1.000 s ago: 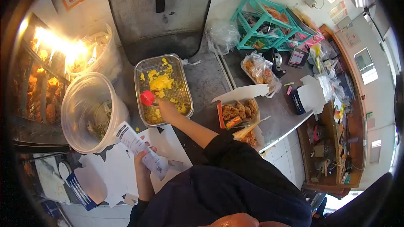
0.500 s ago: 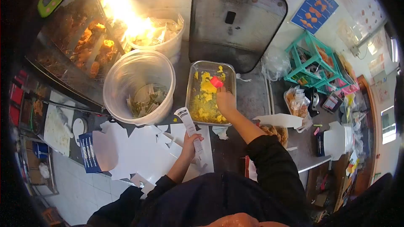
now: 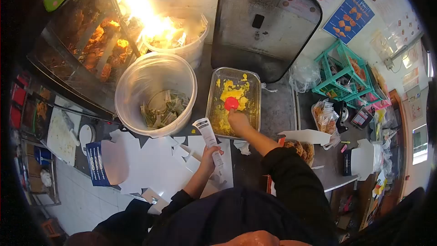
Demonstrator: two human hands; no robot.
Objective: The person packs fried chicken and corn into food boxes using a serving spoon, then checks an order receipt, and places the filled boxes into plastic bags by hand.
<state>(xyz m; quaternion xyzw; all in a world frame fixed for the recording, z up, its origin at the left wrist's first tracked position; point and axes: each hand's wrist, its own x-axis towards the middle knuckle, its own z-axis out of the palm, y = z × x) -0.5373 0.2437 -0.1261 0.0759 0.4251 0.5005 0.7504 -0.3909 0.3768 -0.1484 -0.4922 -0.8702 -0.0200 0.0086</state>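
Observation:
A metal tray [image 3: 210, 120] with yellow food [image 3: 233, 92] scattered in it lies at the centre of the counter. Over the food my right hand [image 3: 238, 120] grips a red scoop [image 3: 231, 104], its round end facing up toward the camera. My left hand [image 3: 210, 157] is closed around a long printed paper strip [image 3: 205, 132], which may be a folded sleeve. That hand is in front of the tray's lower left corner, above white cardboard sheets [image 3: 160, 166].
Left of the tray stands a clear tub [image 3: 182, 86] with packets inside; another tub [image 3: 200, 48] is behind it. A bright glare covers the lit display case [image 3: 86, 41]. A dark mesh cover [image 3: 266, 32] leans behind. Green baskets [image 3: 339, 75] and an open box of fried food [image 3: 302, 135] are at right.
My right hand has shifted toward me and slightly left over the tray, and the red scoop has turned. The camera view has shifted a little. My left hand still holds the paper.

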